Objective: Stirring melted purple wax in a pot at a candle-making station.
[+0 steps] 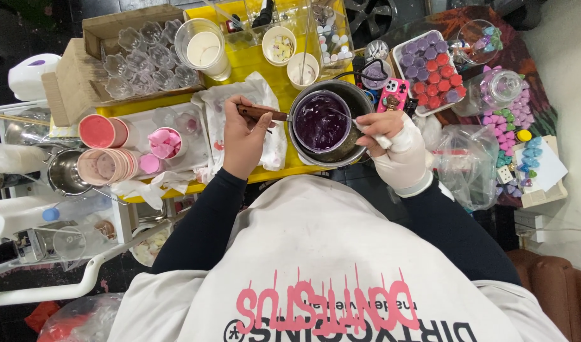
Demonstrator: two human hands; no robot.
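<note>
1. Yellow flat table top (265,63) carries most items; white crumpled cloth (265,95) spread across its middle.
2. Brown cardboard box (81,63) at far left of table, filled with clear empty glass cups (145,57).
3. Round metal pot (357,101) at table's near edge; small pan of glossy purple liquid (321,121) sits inside it.
4. Left hand (243,136), bare, rests over the cloth, grip closed around the pan's brown wooden handle (255,113), just left of the pot.
5. Right hand (398,149) in a white wrap or glove, at pot's right rim, grip pinched shut on a thin metal stirring tool (341,115) whose tip reaches into the purple liquid.
6. White rectangular tray of red and purple round wax pieces (433,69) right of pot, apart from it.
7. Clear plastic tub of white wax (205,47) behind the cloth; two small white paper cups (279,43) (302,68) beside it.
8. Stack of pink round cups lying on their sides (107,166) at left; a single pink-red filled cup (100,131) just above them; small cup of pink chunks (165,142) to the right.
9. Pink patterned phone case (393,95) just right of pot.
10. Clear crumpled plastic bag (467,161) near right hand.
</note>
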